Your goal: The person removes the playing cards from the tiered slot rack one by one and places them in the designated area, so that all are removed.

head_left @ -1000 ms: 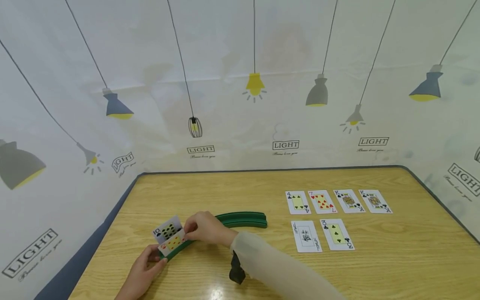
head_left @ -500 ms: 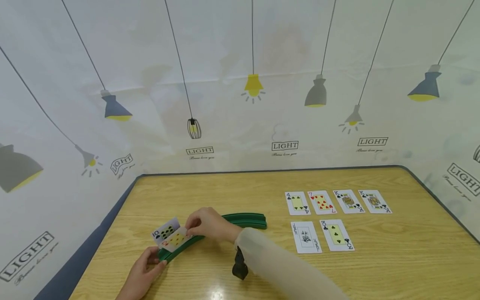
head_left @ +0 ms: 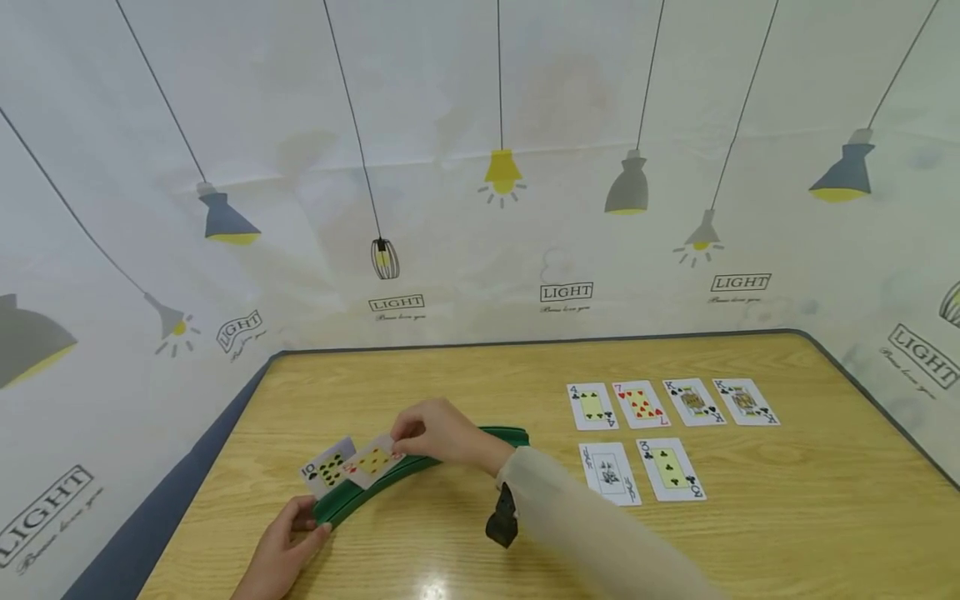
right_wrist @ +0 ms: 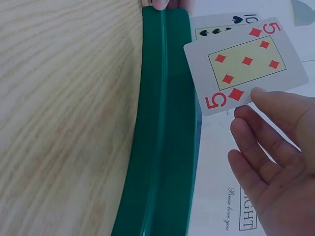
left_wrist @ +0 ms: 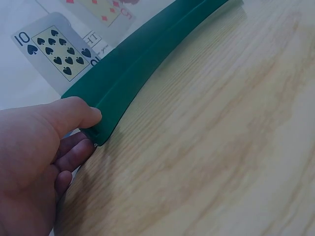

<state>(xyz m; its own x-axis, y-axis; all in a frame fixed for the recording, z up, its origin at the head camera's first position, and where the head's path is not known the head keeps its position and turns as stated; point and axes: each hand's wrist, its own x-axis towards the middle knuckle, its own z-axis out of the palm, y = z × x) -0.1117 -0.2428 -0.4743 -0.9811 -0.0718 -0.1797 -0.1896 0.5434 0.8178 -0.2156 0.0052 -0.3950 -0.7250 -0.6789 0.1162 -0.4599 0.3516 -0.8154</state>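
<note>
My left hand (head_left: 283, 546) grips the near left end of a curved green card holder (left_wrist: 133, 69), thumb on its front and fingers at the end. A ten of spades (head_left: 327, 468) stands tilted in the holder close to that hand. My right hand (head_left: 442, 433) pinches the five of diamonds (right_wrist: 246, 64) at one corner between thumb and fingers. In the right wrist view that card is slanted over the holder and partly covers the ten of spades. The right forearm hides part of the holder's far stretch in the head view.
To the right lie face-up cards in two rows: a four of clubs (head_left: 592, 407), seven of hearts (head_left: 641, 404), two kings (head_left: 694, 402), a joker (head_left: 610, 475) and a three of clubs (head_left: 671, 469). A printed cloth wall (head_left: 465, 317) borders the wooden table (head_left: 750, 533).
My right hand has moved to the right along the holder with the five of diamonds, uncovering more of the ten of spades. The left hand keeps its grip in place.
</note>
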